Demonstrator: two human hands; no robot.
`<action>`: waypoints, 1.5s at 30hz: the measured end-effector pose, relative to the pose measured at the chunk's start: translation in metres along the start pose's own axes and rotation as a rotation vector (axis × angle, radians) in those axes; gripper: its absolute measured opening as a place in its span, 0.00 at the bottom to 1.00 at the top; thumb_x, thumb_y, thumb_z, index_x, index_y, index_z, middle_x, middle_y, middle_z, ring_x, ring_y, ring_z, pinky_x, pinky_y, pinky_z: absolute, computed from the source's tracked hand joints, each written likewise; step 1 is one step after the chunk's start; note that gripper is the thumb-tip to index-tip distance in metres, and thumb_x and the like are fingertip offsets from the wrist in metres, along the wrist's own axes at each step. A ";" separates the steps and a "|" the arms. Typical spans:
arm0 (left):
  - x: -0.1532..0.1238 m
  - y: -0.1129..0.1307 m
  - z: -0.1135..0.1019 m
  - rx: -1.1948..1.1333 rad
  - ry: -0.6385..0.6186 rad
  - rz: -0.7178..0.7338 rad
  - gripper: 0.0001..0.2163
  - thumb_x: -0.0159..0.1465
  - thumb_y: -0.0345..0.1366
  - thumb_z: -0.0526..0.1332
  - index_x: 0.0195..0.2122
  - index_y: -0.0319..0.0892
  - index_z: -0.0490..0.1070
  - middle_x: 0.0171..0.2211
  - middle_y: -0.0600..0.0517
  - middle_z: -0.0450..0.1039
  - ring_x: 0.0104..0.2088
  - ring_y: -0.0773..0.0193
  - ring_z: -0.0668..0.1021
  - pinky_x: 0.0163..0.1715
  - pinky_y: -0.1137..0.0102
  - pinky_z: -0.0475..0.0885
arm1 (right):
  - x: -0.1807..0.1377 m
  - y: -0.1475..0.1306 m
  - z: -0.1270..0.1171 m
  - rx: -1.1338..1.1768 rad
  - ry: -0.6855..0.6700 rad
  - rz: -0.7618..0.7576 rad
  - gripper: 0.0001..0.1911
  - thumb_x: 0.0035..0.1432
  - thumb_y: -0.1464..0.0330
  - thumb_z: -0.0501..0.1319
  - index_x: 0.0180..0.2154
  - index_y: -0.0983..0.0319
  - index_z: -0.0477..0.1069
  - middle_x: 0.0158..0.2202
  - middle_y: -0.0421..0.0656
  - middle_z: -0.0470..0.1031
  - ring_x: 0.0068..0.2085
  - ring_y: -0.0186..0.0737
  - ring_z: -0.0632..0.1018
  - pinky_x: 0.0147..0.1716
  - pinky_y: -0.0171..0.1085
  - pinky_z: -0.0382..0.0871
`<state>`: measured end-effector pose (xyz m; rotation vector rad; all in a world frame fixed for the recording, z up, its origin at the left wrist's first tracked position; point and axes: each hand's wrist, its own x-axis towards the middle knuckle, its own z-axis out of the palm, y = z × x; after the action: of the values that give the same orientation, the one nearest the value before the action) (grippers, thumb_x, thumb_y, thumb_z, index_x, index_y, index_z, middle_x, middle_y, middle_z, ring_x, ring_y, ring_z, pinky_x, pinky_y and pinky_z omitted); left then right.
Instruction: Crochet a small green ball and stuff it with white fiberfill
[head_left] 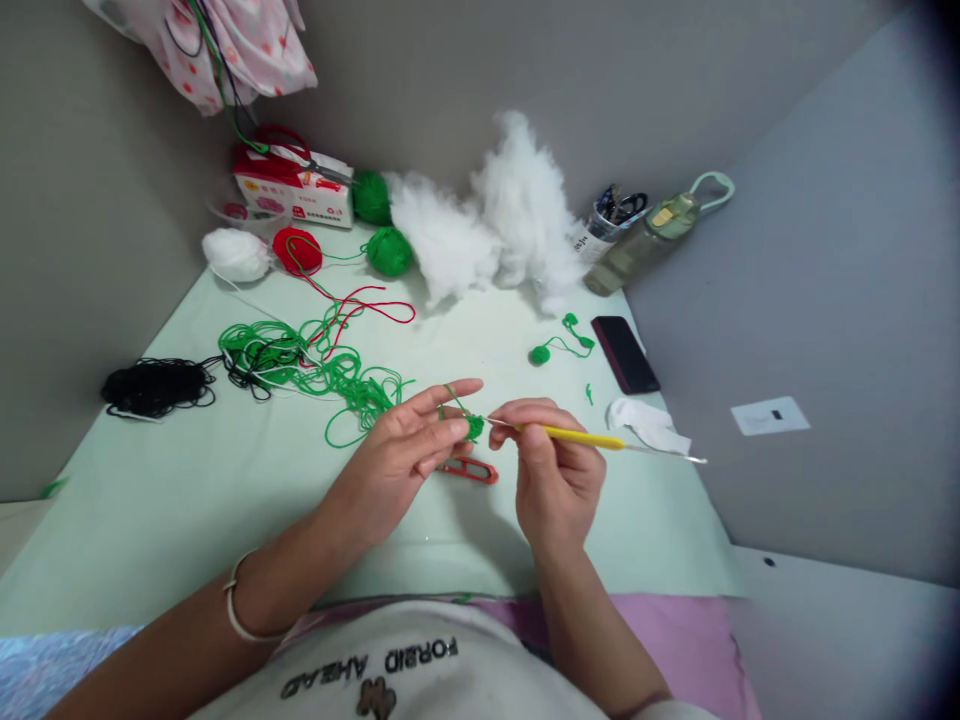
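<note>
Between the thumb and fingers of my left hand (409,440) is a small piece of green crochet work (474,428), with green yarn looped over the raised index finger. My right hand (559,465) grips a crochet hook (577,436) by its yellow handle, and the hook's tip reaches the crochet piece. Whether the tip sits inside a stitch is too small to tell. Just below the fingers of my left hand lies a red thread snipper (472,470), partly covered by them. Loose green yarn (352,385) spreads in a tangle to the left.
Black yarn (157,387), white yarn (236,255), a red ball (298,250) and green balls (388,251) lie left and back. White stuffing (525,210) is piled behind. At right are a phone (625,354), bottle (645,245), pen cup (600,232) and small green pieces (540,355).
</note>
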<state>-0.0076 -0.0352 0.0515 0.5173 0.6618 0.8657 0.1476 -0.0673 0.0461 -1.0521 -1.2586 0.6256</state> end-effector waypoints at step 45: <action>0.003 0.003 0.003 -0.016 0.029 0.001 0.16 0.62 0.33 0.70 0.52 0.42 0.81 0.15 0.65 0.52 0.19 0.75 0.54 0.42 0.71 0.73 | 0.001 0.001 -0.002 -0.025 0.031 -0.062 0.11 0.70 0.72 0.58 0.42 0.57 0.80 0.35 0.43 0.80 0.30 0.36 0.78 0.29 0.39 0.76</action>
<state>-0.0054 -0.0313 0.0544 0.4915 0.6806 0.8799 0.1496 -0.0665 0.0458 -1.0362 -1.2700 0.5459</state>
